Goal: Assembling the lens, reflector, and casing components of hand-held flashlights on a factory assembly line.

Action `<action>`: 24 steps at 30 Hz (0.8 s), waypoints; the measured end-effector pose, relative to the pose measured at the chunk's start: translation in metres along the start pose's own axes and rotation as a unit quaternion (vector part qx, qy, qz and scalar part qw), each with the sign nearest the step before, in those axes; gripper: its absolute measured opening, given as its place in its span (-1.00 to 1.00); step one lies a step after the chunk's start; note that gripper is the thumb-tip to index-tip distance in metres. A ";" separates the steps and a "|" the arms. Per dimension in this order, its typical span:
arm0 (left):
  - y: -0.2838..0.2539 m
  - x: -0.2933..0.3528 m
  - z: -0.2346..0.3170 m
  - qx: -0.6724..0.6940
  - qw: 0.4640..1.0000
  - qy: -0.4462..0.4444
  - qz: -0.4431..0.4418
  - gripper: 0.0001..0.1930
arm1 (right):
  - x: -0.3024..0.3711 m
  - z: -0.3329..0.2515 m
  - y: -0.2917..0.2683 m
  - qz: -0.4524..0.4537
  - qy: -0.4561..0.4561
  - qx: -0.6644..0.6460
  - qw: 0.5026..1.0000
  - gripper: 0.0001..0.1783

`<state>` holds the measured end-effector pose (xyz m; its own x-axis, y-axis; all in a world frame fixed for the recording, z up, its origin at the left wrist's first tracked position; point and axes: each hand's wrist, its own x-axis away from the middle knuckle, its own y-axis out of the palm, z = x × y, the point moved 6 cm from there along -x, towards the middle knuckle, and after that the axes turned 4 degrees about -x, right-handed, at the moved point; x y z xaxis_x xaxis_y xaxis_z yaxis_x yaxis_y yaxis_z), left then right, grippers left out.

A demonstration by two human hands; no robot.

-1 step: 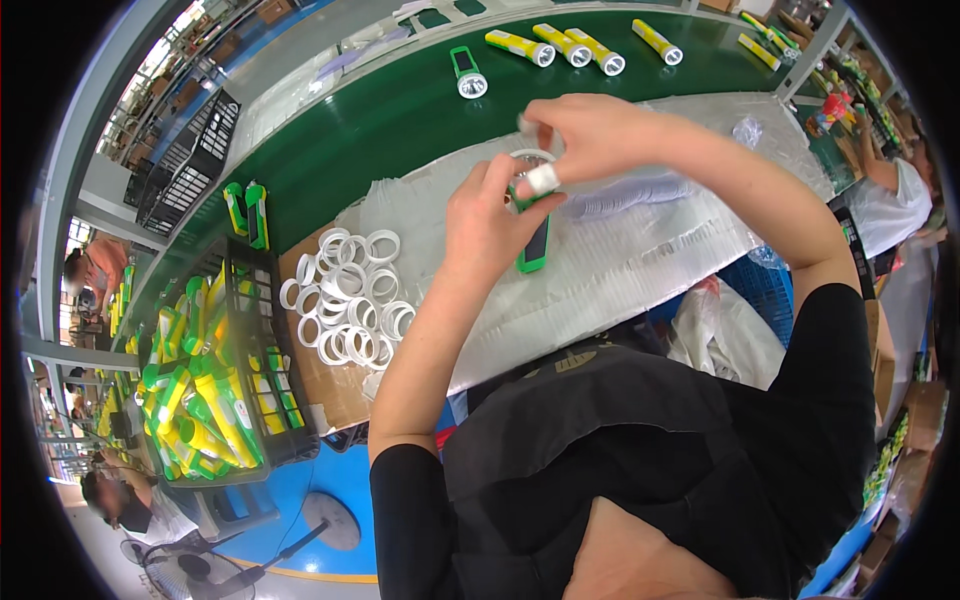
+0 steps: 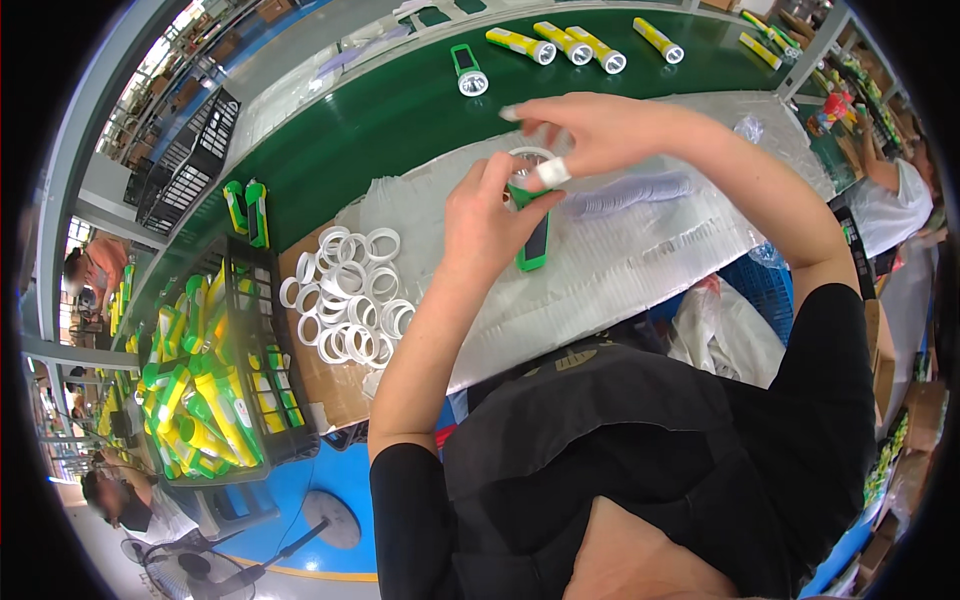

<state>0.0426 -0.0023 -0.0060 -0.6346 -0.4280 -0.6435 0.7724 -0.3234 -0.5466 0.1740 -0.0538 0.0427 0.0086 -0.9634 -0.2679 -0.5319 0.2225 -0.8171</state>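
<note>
My left hand (image 2: 482, 215) is closed round the head of a green flashlight (image 2: 536, 240), whose body with a dark panel points toward me. A white ring (image 2: 533, 152) shows at the head, partly hidden by my fingers. Just above and to the right is my right hand (image 2: 600, 135), its fingers spread and its thumb beside the head. White tape wraps that thumb, and a fingertip is also covered in white. Whether the thumb touches the ring I cannot tell. Many loose white rings (image 2: 350, 281) lie on cardboard left of my left forearm.
Yellow flashlights (image 2: 597, 50) and a green one (image 2: 468, 72) lie at the far side of the green table (image 2: 330, 150). Clear discs (image 2: 635, 192) lie in a row on the grey sheet (image 2: 590, 285). A black crate (image 2: 245, 340) of flashlight bodies stands left. Other people are around.
The fingers of my right hand have spread a little farther to the left, and its taped thumb has shifted slightly right. My left hand stays in place.
</note>
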 end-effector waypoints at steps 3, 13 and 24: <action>0.000 0.001 0.001 0.012 1.000 0.003 0.007 -0.58 | -0.001 -0.008 0.007 -0.119 0.009 0.041 0.992 -0.45; -0.001 0.000 -0.014 0.016 1.000 0.013 0.020 -0.56 | 0.003 0.015 0.025 0.001 0.094 0.033 0.995 -0.42; 0.000 0.017 -0.038 0.394 0.905 -0.160 0.006 -0.65 | 0.057 0.008 0.171 0.054 0.247 -0.455 0.854 -0.51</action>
<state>0.0305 0.0228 -0.0374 -0.6833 -0.6178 -0.3891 0.6378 -0.7645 0.0936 0.0906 -0.0697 -0.1164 -0.3205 -0.9402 0.1150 -0.9467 0.3220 -0.0060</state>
